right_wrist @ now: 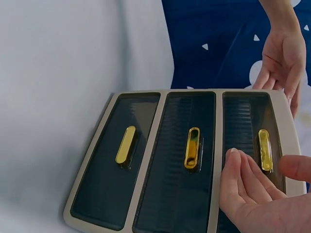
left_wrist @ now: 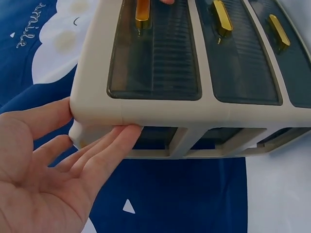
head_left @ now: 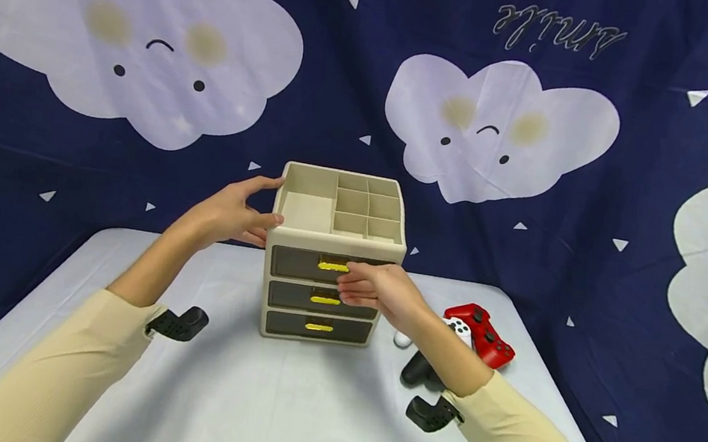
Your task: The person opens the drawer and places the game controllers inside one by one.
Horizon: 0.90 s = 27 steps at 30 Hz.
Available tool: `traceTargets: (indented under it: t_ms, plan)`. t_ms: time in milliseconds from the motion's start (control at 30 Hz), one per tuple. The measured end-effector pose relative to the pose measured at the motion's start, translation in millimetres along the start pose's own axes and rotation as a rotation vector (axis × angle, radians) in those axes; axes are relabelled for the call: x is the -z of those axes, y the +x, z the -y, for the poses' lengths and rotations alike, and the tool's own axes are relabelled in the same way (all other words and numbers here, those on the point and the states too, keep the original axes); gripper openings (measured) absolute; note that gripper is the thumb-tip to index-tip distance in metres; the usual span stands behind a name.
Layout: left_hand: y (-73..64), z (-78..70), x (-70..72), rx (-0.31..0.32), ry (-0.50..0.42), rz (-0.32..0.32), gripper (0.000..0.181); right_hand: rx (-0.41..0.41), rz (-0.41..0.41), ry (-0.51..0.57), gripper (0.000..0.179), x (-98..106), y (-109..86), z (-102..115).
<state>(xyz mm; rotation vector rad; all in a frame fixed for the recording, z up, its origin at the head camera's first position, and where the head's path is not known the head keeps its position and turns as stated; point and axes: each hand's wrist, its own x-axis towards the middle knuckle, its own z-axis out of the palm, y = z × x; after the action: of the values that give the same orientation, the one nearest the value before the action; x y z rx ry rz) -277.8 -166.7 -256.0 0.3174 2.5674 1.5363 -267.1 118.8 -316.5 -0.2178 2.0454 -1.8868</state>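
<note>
A cream desktop organizer (head_left: pixel 338 240) stands upright on the table, with three dark drawers below an open top of compartments. My left hand (head_left: pixel 229 211) touches the organizer's upper left side; its fingers extend fairly straight along the edge in the left wrist view. At the front, my right hand (head_left: pixel 381 293) is by the top drawer (right_wrist: pixel 245 111). In the right wrist view, its bent fingers and thumb stand on either side of the top gold handle (right_wrist: pixel 265 150), with a gap around it. The middle handle (right_wrist: pixel 192 148) and bottom handle (right_wrist: pixel 126 144) are apart from the hand. All drawers are closed.
Right of the organizer lie a red game controller (head_left: pixel 486 336) and a black-and-white game controller (head_left: pixel 417 370), partly hidden by my right forearm. A small white object (head_left: pixel 401 339) sits beside them. A dark blue cloud-patterned curtain (head_left: pixel 346 84) hangs behind the white table (head_left: pixel 273 406).
</note>
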Motion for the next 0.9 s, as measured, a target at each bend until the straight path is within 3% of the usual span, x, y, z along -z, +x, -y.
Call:
traceTargets:
  t_ms: [400, 900]
  plan:
    - [0.7, -2.3, 7.3, 0.013, -0.03, 0.029, 0.083, -0.021, -0.013, 0.072, 0.034, -4.5, 6.9, 2.7]
    - [3.5, 0.3, 5.7, 0.019, -0.017, 0.032, 0.083, -0.029, -0.014, 0.046, 0.033, -1.5, 3.0, 2.8]
